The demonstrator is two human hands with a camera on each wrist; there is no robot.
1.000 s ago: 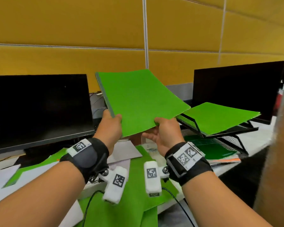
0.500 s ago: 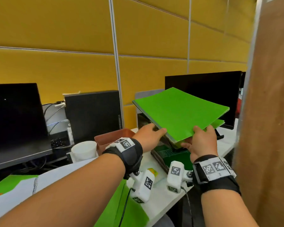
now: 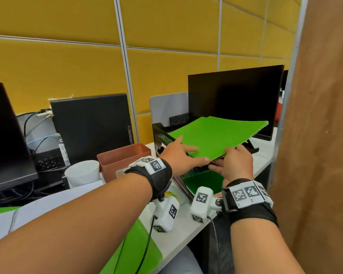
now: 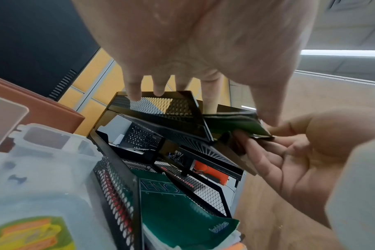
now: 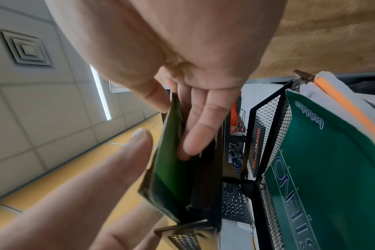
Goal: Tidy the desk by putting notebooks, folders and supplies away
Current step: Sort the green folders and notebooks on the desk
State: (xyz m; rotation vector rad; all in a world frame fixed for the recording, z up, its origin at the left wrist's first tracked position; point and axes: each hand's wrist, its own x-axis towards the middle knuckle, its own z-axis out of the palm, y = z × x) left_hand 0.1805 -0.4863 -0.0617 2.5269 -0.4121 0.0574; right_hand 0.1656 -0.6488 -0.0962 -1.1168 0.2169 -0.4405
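A bright green folder (image 3: 220, 135) lies slanted on the top tier of a black mesh tray (image 3: 162, 135), over another green sheet. My right hand (image 3: 232, 161) pinches its near edge, thumb on top and fingers underneath; the right wrist view shows that pinch on the folder (image 5: 171, 160). My left hand (image 3: 186, 153) lies spread at the folder's near-left corner with straight fingers. In the left wrist view those fingers (image 4: 135, 94) reach over the mesh rim (image 4: 161, 108). A dark green notebook (image 3: 202, 181) sits in the lower tier.
A brown bin (image 3: 123, 157) and a white cup (image 3: 83, 173) stand left of the tray. A black monitor (image 3: 236, 97) rises just behind it and a computer tower (image 3: 91, 125) at back left. A wooden partition (image 3: 321, 135) closes off the right. Green folders (image 3: 135, 252) lie near me.
The folder has moved right and down from mid-air onto the top tier. My left hand has gone from gripping its edge to lying flat with straight fingers.
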